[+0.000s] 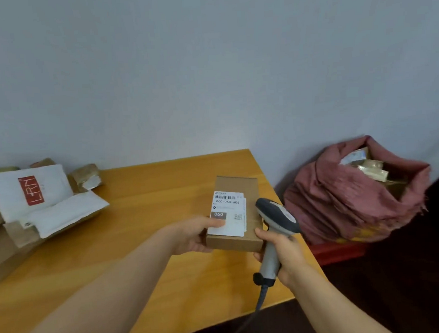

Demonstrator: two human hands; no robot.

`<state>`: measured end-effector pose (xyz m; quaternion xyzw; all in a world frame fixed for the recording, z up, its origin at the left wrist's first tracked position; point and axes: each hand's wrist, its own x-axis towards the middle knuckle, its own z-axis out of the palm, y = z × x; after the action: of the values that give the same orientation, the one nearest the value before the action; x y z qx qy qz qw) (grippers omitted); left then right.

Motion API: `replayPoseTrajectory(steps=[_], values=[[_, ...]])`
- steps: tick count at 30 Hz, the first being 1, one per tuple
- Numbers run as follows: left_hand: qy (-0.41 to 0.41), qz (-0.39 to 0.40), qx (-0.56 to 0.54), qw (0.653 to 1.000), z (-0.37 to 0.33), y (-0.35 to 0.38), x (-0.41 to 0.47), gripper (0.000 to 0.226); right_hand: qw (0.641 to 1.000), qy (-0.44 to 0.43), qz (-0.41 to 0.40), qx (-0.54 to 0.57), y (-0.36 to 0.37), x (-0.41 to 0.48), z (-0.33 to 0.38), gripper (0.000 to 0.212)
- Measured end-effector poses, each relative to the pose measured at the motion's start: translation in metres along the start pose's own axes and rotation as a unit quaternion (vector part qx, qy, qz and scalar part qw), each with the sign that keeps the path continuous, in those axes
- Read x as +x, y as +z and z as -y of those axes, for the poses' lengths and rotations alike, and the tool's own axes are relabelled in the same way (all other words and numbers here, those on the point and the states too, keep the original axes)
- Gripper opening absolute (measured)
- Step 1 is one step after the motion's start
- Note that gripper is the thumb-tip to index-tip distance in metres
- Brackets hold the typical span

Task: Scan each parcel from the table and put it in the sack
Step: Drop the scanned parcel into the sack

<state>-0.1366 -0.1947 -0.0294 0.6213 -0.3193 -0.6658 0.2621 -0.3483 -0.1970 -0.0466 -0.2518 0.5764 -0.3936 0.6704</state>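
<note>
Parcel up for its scan: a flat brown cardboard box, label upward, over the right-hand end of the table. Whether it is lifted clear or resting on the wood, I cannot tell. Left hand grips its near left corner, thumb pressed on the white label, fingers tucked underneath. Right hand is wrapped round the grey handle of the scanner, with the cable trailing off the table's near edge. The scanner's head sits just beside the box's right edge and looks aimed past the label rather than at it. No beam shows on the barcode at the label's top.

So I read this as the scanning step, with the read not confirmed. The next move calls for tipping the scanner head left and down onto that barcode, or turning the box toward it, thumb kept off the bars. Then the box goes right, into the red sack standing open beyond the table's edge, parcels already inside. More work waits: white mailers and brown packets piled at the table's far left.
</note>
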Motion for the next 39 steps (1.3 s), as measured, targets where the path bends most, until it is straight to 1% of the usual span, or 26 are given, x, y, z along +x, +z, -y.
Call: replayPoseTrajectory(steps=[3, 6, 9, 11, 14, 16, 19, 21, 23, 25, 26, 28, 30, 32, 34, 35, 36, 37, 38, 39], values=[[0.017, 0.035, 0.010, 0.999, -0.024, 0.069, 0.028, 0.022, 0.999, -0.019, -0.027, 0.036, -0.067, 0.012, 0.030, 0.033], [0.035, 0.051, 0.004, 0.998, -0.047, 0.139, 0.055, 0.019, 0.996, -0.029, -0.061, 0.058, -0.131, 0.025, 0.059, 0.037], [0.036, 0.050, 0.036, 0.997, -0.066, 0.195, 0.083, 0.031, 0.989, -0.054, -0.106, 0.087, -0.183, 0.038, 0.089, 0.043], [0.025, 0.042, 0.077, 0.996, -0.082, 0.222, 0.100, 0.043, 0.981, -0.081, -0.140, 0.106, -0.212, 0.049, 0.110, 0.040], [0.027, 0.006, 0.101, 0.994, -0.113, 0.247, 0.131, 0.055, 0.966, -0.110, -0.194, 0.132, -0.251, 0.072, 0.145, 0.035], [0.038, -0.034, 0.101, 0.994, -0.135, 0.258, 0.156, 0.058, 0.954, -0.131, -0.229, 0.144, -0.270, 0.091, 0.166, 0.039], [0.048, -0.071, 0.065, 0.994, -0.162, 0.269, 0.206, 0.059, 0.938, -0.167, -0.274, 0.129, -0.293, 0.128, 0.196, 0.045], [0.049, -0.090, 0.053, 0.993, -0.177, 0.274, 0.249, 0.057, 0.930, -0.186, -0.297, 0.107, -0.307, 0.161, 0.216, 0.043], [0.054, -0.111, 0.051, 0.991, -0.193, 0.281, 0.295, 0.050, 0.924, -0.194, -0.316, 0.092, -0.318, 0.196, 0.237, 0.040], [0.059, -0.120, 0.061, 0.989, -0.209, 0.287, 0.341, 0.041, 0.921, -0.189, -0.331, 0.075, -0.325, 0.233, 0.258, 0.039], [0.062, -0.120, 0.068, 0.989, -0.218, 0.289, 0.363, 0.041, 0.921, -0.181, -0.339, 0.062, -0.326, 0.251, 0.268, 0.040], [0.077, -0.122, 0.121, 0.982, -0.234, 0.295, 0.406, 0.047, 0.922, -0.166, -0.348, 0.038, -0.329, 0.283, 0.286, 0.041], [0.090, -0.137, 0.213, 0.963, -0.249, 0.302, 0.444, 0.049, 0.923, -0.165, -0.348, 0.014, -0.332, 0.313, 0.301, 0.045], [0.111, -0.150, 0.286, 0.940, -0.262, 0.308, 0.475, 0.057, 0.924, -0.174, -0.341, -0.022, -0.334, 0.338, 0.312, 0.058], [0.122, -0.128, 0.313, 0.933, -0.270, 0.315, 0.502, 0.071, 0.922, -0.176, -0.341, -0.047, -0.335, 0.358, 0.320, 0.071], [0.122, -0.113, 0.337, 0.927, -0.271, 0.318, 0.516, 0.075, 0.922, -0.173, -0.341, -0.056, -0.337, 0.369, 0.322, 0.068], [0.110, -0.095, 0.375, 0.915, -0.273, 0.321, 0.526, 0.075, 0.923, -0.167, -0.341, -0.065, -0.339, 0.379, 0.324, 0.058], [0.095, -0.077, 0.411, 0.904, -0.273, 0.323, 0.537, 0.072, 0.925, -0.160, -0.338, -0.074, -0.341, 0.388, 0.326, 0.043], [0.081, -0.058, 0.436, 0.894, -0.270, 0.324, 0.546, 0.068, 0.926, -0.154, -0.335, -0.079, -0.340, 0.395, 0.329, 0.034], [0.073, -0.037, 0.450, 0.889, -0.268, 0.324, 0.553, 0.063, 0.927, -0.152, -0.331, -0.086, -0.341, 0.402, 0.330, 0.032]])
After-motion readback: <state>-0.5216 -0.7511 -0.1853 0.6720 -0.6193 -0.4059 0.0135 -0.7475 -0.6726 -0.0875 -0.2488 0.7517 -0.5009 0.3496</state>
